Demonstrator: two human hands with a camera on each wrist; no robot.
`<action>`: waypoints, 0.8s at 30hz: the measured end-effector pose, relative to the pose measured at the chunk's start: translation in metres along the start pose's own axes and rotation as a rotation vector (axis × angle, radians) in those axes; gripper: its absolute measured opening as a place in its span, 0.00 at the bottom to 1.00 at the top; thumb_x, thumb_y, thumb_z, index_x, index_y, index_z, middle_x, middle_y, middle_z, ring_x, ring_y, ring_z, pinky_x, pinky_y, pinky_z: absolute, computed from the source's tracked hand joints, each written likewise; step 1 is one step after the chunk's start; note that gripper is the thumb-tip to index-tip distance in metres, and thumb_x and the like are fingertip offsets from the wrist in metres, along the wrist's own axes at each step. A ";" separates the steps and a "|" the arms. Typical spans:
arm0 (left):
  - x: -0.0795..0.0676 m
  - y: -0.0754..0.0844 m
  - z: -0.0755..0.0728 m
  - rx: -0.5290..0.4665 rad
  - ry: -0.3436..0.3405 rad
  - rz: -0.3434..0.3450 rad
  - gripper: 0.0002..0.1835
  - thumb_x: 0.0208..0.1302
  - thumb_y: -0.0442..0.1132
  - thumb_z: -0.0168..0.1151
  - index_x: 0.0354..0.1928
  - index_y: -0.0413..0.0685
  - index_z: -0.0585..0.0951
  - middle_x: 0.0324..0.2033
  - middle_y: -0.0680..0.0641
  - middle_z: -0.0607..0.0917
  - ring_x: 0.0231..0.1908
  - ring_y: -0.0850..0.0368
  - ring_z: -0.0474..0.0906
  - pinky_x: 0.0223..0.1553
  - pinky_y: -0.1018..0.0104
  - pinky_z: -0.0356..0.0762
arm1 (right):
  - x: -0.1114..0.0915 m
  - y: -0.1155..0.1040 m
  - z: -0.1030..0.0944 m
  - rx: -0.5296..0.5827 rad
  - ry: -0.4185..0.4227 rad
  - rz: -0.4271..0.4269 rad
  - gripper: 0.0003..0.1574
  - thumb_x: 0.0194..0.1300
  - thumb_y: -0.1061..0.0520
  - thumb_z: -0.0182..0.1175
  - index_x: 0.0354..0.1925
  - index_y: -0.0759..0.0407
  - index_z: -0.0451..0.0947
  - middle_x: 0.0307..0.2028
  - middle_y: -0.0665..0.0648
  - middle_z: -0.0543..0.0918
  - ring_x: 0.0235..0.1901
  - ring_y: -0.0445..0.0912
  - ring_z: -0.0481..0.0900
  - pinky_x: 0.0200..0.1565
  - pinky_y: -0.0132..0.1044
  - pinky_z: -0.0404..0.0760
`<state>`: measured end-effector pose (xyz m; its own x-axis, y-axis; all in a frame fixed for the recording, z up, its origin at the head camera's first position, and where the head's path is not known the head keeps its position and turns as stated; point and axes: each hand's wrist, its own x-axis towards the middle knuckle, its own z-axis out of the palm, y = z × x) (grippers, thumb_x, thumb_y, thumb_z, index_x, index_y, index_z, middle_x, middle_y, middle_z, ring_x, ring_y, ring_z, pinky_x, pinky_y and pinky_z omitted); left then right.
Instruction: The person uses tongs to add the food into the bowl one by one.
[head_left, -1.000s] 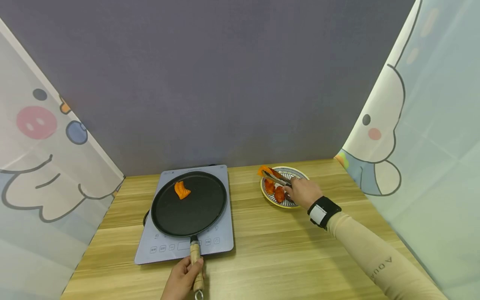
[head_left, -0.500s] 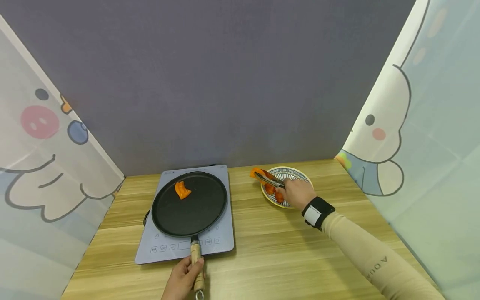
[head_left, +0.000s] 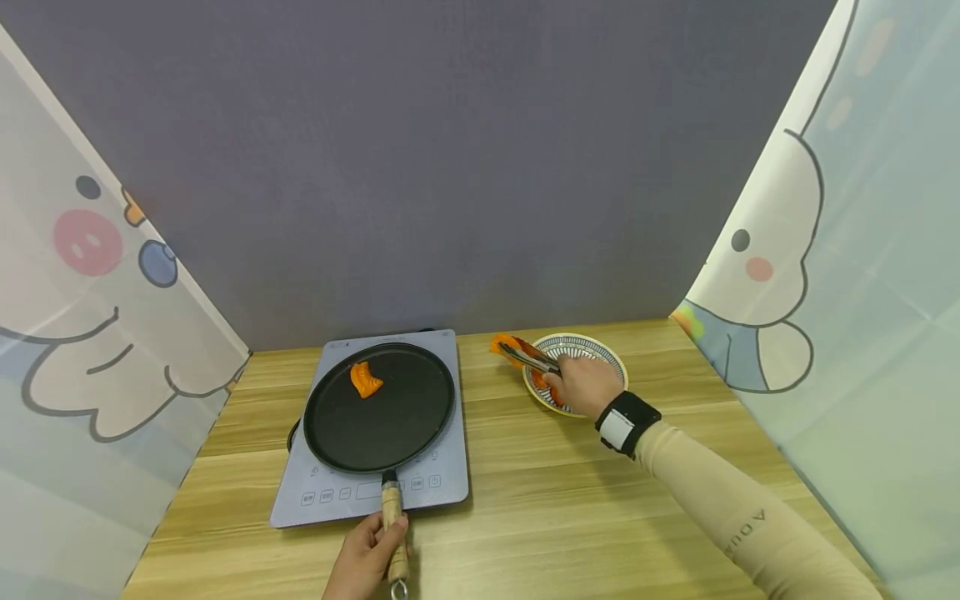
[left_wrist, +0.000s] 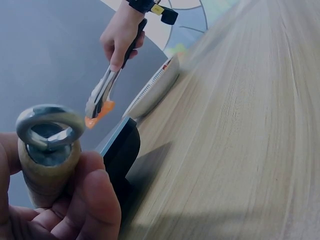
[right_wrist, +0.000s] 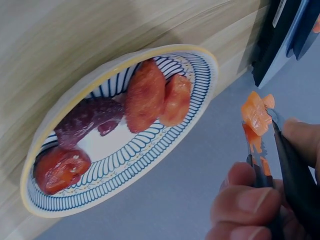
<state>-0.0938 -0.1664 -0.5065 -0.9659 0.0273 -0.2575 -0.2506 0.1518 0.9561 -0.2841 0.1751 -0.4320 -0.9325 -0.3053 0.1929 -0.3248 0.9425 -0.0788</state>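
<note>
My left hand point(head_left: 363, 554) grips the wooden handle point(head_left: 392, 508) of a flat black frying pan point(head_left: 382, 429). A wavy orange food piece point(head_left: 365, 381) lies in the pan's upper left part. My right hand point(head_left: 592, 387) holds metal tongs with dark handles point(head_left: 528, 358), whose tips pinch another orange piece point(right_wrist: 256, 114). These tips hang just beyond the left rim of a patterned plate point(right_wrist: 107, 142). On the plate sit a long orange-red piece point(right_wrist: 145, 97), a smaller orange one point(right_wrist: 176, 100), a dark purple piece point(right_wrist: 90, 117) and a glossy red one point(right_wrist: 62, 170).
Under the pan is a grey induction cooker point(head_left: 442, 492) with buttons along its front. The wooden tabletop point(head_left: 540, 517) extends between cooker and plate and toward the front. A grey wall point(head_left: 465, 167) stands behind, with cartoon-printed panels point(head_left: 862, 292) at both sides.
My right hand has shifted left, carrying the tongs and orange piece from over the plate to past its left rim. The left hand and the pan have stayed in place.
</note>
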 end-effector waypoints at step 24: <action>-0.001 0.000 0.002 -0.005 0.011 0.010 0.20 0.65 0.44 0.51 0.40 0.28 0.71 0.21 0.42 0.80 0.19 0.54 0.73 0.20 0.66 0.74 | 0.004 -0.026 -0.006 0.022 0.077 -0.063 0.21 0.61 0.40 0.54 0.29 0.56 0.71 0.14 0.51 0.69 0.11 0.43 0.64 0.10 0.39 0.63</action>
<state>-0.0921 -0.1644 -0.5067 -0.9689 0.0184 -0.2468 -0.2415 0.1463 0.9593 -0.2781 0.1502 -0.4237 -0.8957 -0.3516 0.2723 -0.3864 0.9184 -0.0850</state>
